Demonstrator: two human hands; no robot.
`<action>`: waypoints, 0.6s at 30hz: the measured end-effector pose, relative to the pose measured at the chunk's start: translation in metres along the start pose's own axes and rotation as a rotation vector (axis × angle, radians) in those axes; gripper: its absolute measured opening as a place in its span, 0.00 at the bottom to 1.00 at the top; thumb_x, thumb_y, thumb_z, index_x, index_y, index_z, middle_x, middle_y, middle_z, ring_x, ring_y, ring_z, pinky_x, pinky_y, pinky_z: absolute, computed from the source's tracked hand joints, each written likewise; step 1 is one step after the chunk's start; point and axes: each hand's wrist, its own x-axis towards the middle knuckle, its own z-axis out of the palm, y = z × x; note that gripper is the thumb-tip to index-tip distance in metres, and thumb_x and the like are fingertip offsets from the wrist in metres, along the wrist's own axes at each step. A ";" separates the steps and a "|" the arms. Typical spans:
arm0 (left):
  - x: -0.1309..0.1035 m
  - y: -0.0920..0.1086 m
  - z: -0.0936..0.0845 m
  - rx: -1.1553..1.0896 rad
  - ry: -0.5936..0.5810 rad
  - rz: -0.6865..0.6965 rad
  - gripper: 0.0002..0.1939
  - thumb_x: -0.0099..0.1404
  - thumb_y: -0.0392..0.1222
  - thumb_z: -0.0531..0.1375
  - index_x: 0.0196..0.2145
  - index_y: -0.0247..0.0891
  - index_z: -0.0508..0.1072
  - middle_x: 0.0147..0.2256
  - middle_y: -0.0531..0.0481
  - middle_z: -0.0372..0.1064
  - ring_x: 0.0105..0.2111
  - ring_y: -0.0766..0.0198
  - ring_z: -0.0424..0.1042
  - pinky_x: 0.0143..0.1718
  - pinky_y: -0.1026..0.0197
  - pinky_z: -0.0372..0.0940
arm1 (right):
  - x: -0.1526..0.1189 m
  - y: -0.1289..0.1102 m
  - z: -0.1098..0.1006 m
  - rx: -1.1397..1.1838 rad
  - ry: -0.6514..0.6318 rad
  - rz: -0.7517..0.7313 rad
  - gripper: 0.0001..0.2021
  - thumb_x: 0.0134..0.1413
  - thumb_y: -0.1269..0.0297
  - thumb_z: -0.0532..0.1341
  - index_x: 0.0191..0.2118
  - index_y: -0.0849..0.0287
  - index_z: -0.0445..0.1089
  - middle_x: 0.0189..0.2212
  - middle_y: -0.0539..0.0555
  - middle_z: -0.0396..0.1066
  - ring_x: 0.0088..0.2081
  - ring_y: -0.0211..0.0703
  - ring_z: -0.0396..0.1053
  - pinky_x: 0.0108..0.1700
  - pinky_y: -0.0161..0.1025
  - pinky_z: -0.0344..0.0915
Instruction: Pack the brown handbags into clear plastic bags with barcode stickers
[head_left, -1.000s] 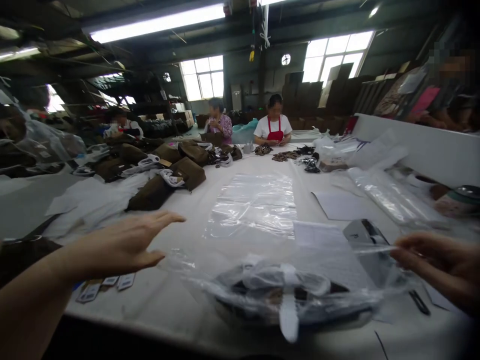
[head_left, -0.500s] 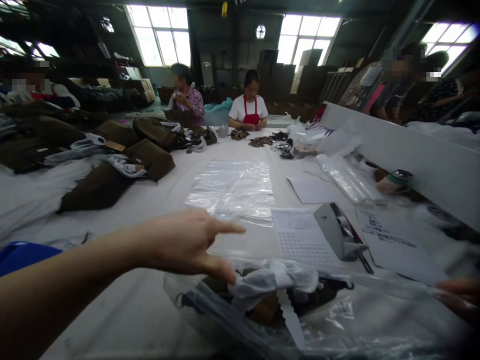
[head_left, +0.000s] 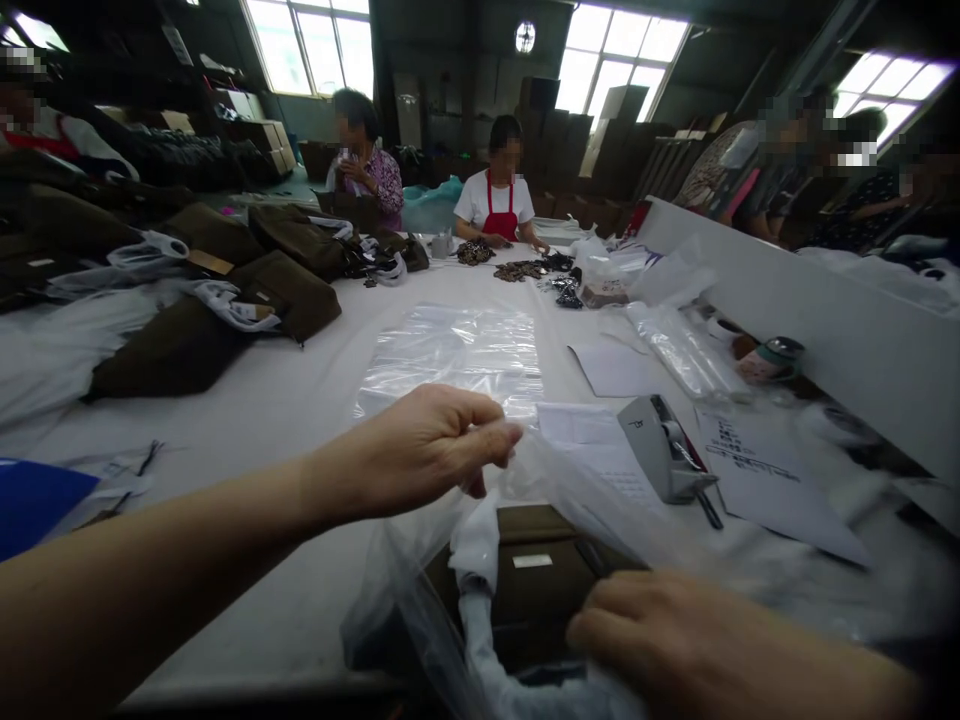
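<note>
In the head view, my left hand (head_left: 457, 440) is closed, pinching the edge of a clear plastic bag (head_left: 577, 475) and raising it above the table. Below it lies a dark olive handbag (head_left: 544, 590) with a small pale label on its front, partly inside the clear plastic. Its handle (head_left: 476, 560) is wrapped in white, semi-clear film. My right hand (head_left: 637, 625), blurred, is over the handbag's right side with its fingers curled in; what they hold is hidden. Beyond my left hand lies a stack of flat clear plastic bags (head_left: 457, 350).
A grey-white tape dispenser (head_left: 664, 450) stands on papers at the right, near a handwritten sheet (head_left: 772, 480). Olive handbags (head_left: 180, 350) are piled at the left, above a blue object (head_left: 45, 500). A cup (head_left: 772, 358) stands by the white partition (head_left: 810, 290). Co-workers sit across the table.
My left hand has gone from pointing, fingers apart, to pinching the raised plastic. My right hand has come in from the far right to the handbag. The handbag's front and label now show.
</note>
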 end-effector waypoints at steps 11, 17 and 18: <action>0.007 -0.012 0.000 -0.026 0.015 0.037 0.15 0.65 0.46 0.52 0.28 0.33 0.71 0.25 0.51 0.69 0.23 0.70 0.70 0.25 0.69 0.62 | 0.060 0.023 0.039 -0.476 -0.367 -0.389 0.08 0.49 0.61 0.62 0.31 0.60 0.70 0.26 0.53 0.70 0.28 0.43 0.66 0.30 0.38 0.56; 0.002 -0.011 0.000 0.057 -0.006 0.052 0.17 0.66 0.46 0.50 0.26 0.34 0.69 0.22 0.53 0.67 0.22 0.71 0.67 0.24 0.70 0.58 | 0.050 0.024 0.008 -0.157 -0.304 -0.096 0.04 0.52 0.64 0.61 0.29 0.59 0.68 0.30 0.50 0.70 0.32 0.39 0.67 0.32 0.34 0.59; 0.001 -0.010 -0.001 0.086 -0.008 0.057 0.17 0.66 0.46 0.50 0.25 0.34 0.69 0.22 0.54 0.67 0.22 0.72 0.66 0.24 0.70 0.58 | 0.046 0.023 -0.001 -0.113 -0.241 0.005 0.03 0.53 0.65 0.60 0.30 0.58 0.67 0.30 0.49 0.70 0.32 0.38 0.67 0.32 0.33 0.59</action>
